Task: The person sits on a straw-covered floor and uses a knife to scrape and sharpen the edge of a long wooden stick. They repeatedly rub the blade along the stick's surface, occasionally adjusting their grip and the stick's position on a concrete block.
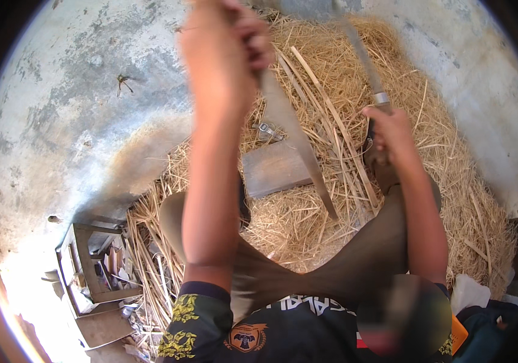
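A tapered grey metal blade (293, 127) is gripped by the left hand (224, 51), upper centre; a slim brown-handled blade (365, 59) by the right hand (394, 134), upper right. Scraps (114, 265) are held in a brown wooden box (115, 296), lower left.

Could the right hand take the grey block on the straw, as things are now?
Probably not directly: the right hand is closed around a long-bladed tool, and the broad blade held in the left hand crosses between it and the grey block.

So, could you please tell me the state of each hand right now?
Left hand: closed, apparently holding a broad-bladed tool; blur hides the exact grip.
Right hand: closed, holding a long narrow-bladed tool.
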Demonstrator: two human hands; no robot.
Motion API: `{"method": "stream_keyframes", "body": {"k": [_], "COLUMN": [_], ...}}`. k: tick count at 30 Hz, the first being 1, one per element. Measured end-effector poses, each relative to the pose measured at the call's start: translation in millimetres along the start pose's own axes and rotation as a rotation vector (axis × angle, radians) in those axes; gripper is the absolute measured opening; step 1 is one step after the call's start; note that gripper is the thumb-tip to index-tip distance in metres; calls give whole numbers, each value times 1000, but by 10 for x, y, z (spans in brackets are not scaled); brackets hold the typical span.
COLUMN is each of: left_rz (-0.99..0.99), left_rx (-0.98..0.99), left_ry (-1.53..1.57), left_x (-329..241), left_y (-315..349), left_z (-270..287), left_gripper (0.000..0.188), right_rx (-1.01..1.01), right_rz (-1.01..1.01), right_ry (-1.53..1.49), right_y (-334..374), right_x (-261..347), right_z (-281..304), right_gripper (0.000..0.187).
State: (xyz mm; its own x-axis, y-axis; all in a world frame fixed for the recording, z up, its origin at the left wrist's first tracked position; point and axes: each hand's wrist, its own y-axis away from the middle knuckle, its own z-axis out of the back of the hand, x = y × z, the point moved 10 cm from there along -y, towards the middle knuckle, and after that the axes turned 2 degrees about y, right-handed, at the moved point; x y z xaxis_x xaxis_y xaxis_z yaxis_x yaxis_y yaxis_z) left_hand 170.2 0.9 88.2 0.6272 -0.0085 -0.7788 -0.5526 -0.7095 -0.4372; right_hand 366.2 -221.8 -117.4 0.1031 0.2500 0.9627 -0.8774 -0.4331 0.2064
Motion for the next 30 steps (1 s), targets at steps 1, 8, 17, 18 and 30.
{"method": "stream_keyframes", "body": {"k": [1,8,17,18,30], "left_rz": [73,498,755,761,947], "left_rx": [5,50,-72,-56,-169], "left_ry": [-47,-482,-1006,-996,-1222], "left_x": [341,3666,5395,5451,5459], "left_y": [-64,336,1972,1986,1910], "left_z": [-80,-121,1002,952,729], "left_gripper": [44,44,35,37,46], "right_rx": [3,-199,-104,-87,16], "right_rz": [35,-31,-154,-161,-204], "right_ry": [7,-186,-292,-308,-298], "right_y": [-22,153,329,332,474], "right_x": [113,-55,-47,-51,-27], "right_z": [154,787,616,603,358], "right_gripper": [22,26,25,25,24]}}
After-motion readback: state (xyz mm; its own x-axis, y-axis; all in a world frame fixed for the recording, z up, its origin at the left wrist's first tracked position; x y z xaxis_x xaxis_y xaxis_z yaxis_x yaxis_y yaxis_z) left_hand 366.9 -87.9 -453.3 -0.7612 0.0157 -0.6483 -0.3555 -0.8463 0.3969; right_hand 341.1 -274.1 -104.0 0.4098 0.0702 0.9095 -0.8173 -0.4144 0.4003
